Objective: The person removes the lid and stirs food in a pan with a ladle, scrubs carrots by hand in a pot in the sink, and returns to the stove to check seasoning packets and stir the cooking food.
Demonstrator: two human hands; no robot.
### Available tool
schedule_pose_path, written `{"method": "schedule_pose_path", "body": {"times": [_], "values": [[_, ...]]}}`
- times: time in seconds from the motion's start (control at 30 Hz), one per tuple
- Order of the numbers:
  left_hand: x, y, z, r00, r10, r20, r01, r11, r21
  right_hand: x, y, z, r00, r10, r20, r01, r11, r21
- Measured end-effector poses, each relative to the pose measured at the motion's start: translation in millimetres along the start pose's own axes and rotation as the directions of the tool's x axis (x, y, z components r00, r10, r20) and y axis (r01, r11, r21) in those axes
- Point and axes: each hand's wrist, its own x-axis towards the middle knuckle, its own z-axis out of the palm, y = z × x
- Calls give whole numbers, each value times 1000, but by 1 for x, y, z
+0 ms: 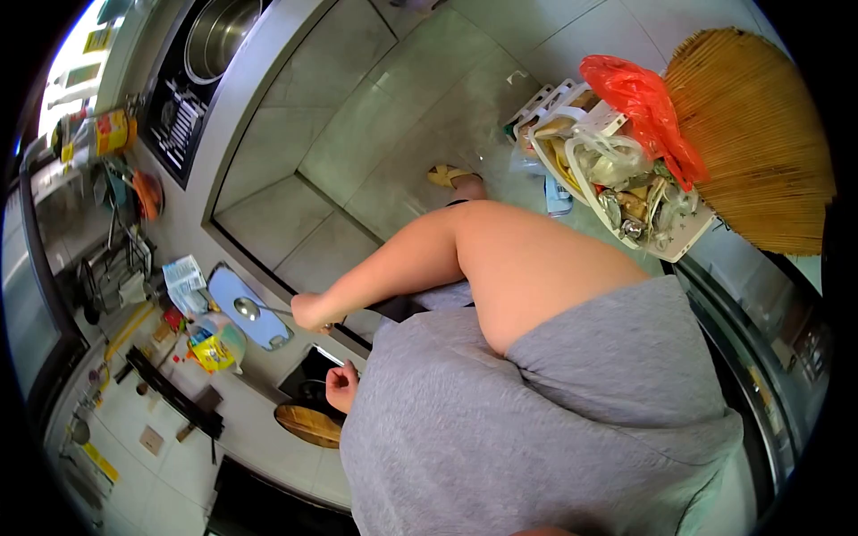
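Note:
The view is strongly tilted. My right hand [309,312] is closed around the handle of a metal spoon [248,309]. The spoon's round bowl is over a blue cutting board [239,290] on the counter; I cannot tell whether they touch. Lower in view, my left hand [340,386] is closed, partly hidden by my grey shirt. A thin pale rod [329,355] sticks out from it, its other end out of sight. Near that hand are a dark pan-like thing [308,386] and a round wooden board [308,426].
A white carton [184,279] and a yellow packet [213,351] are beside the cutting board. A steel pot [219,40] sits on the cooktop. Behind my right elbow are a rack [643,237] of bags, a red plastic bag [630,94] and a woven straw piece [751,134].

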Motion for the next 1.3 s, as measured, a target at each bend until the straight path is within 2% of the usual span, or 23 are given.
{"method": "schedule_pose_path", "body": {"times": [0.1, 0.17, 0.23, 0.27, 0.33, 0.4, 0.43, 0.5, 0.57, 0.63, 0.67, 0.7, 0.73, 0.77, 0.8, 0.9, 1.0, 1.1, 1.17, 1.2, 1.23, 1.27, 1.3], "values": [[-3, -35, -14, 998, 52, 36, -48, 992, -118, -2, 0, 12, 999, 44, -24, -38, 975, 217], [-9, -26, -2, 997, 21, 69, -10, 988, -156, 5, 8, 25, 999, 31, -44, -20, 972, 234], [-32, 32, 27, 970, 232, -71, -198, 926, 321, 18, 15, 44, 995, -6, -97, 33, 958, 285], [-37, 17, 13, 973, 219, -74, -185, 930, 318, 32, 24, 49, 1000, -20, 17, 16, 981, 191], [-30, -30, -5, 931, 363, -37, -333, 887, 320, 42, 37, 54, 997, -7, -73, 19, 986, 168], [-26, -93, -45, 970, 239, -31, -230, 957, 179, 41, 43, 87, 976, -6, -216, 45, 984, 173], [-25, -124, -61, 989, 147, 2, -147, 989, 24, 40, 45, 93, 979, 63, -193, 9, 935, 354], [-37, -106, -69, 986, 165, -19, -165, 986, -11, 50, 56, 109, 977, 69, -201, 24, 904, 427], [-48, -88, -76, 988, 153, -26, -151, 987, 44, 51, 59, 117, 995, 19, -95, 16, 936, 351], [-49, -101, -85, 988, 91, -125, -98, 994, -48, 90, 91, 127, 964, -263, 39, 265, 957, -119], [-49, -112, -92, 973, 186, -138, -184, 983, 31, 124, 124, 127, 913, -394, 106, 406, 904, -137], [-46, -122, -100, 943, 278, -181, -261, 959, 115, 68, 78, 113, 907, -370, 199, 298, 900, 318], [-50, -122, -104, 933, 275, -233, -253, 960, 122, 25, 32, 126, 992, -91, 92, 38, 886, 463], [-54, -118, -106, 915, 275, -295, -245, 960, 135, 31, 29, 122, 990, -39, 139, -36, 865, 501], [-58, -112, -112, 890, 285, -356, -253, 958, 133, 7, -20, 134, 993, 104, 59, -117, 949, 292], [-83, -114, -128, 840, 290, -458, -263, 957, 123, -13, -40, 148, 996, 62, 69, -76, 974, 215], [-104, -137, -131, 785, 239, -571, -257, 965, 51, -23, -47, 158, 995, 102, 23, -105, 968, 229], [-127, -150, -128, 685, 235, -689, -229, 968, 102, -17, -37, 134, 985, 78, 156, -122, 948, 294], [-137, -161, -132, 618, 207, -759, -239, 969, 70, -5, -38, 139, 993, 79, 90, -97, 970, 222], [-144, -165, -136, 655, 124, -745, -211, 977, -23, -13, -43, 148, 983, 67, 169, -103, 971, 215], [-155, -166, -133, 684, 67, -727, -210, 972, -108, -6, -24, 126, 951, -204, 230, 237, 963, -126], [-165, -171, -138, 643, 46, -765, -194, 975, -105, -28, -34, 156, 945, -211, 251, 262, 946, -191], [-171, -177, -140, 621, 40, -783, -187, 978, -97, -18, -36, 154, 965, -80, 251, 98, 993, -60]]}}
